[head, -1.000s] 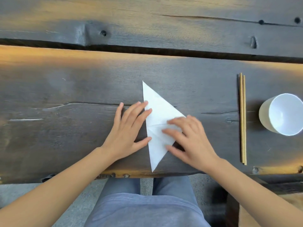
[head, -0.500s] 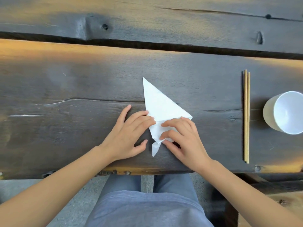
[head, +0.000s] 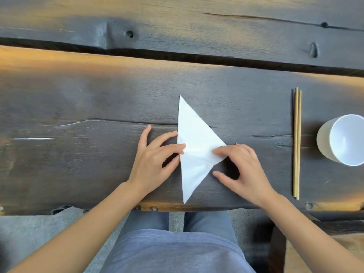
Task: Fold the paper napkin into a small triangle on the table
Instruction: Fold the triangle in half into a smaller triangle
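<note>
The white paper napkin lies flat on the dark wooden table as a large triangle. Its long straight edge runs up and down on the left and its apex points right. A crease crosses its middle. My left hand has its fingertips pressed on the middle of that left edge. My right hand rests its fingertips on the right corner, with the thumb on the table below it. Neither hand grips the paper.
A pair of wooden chopsticks lies lengthwise to the right of my right hand. Beyond them, at the right edge, stands a white cup. The napkin's lower tip reaches almost to the table's near edge. A dark gap splits the table farther back.
Half a second ago the napkin's lower tip was lifted and bunched under my right hand. Now it lies flat again, and my right hand has shifted right onto the apex.
</note>
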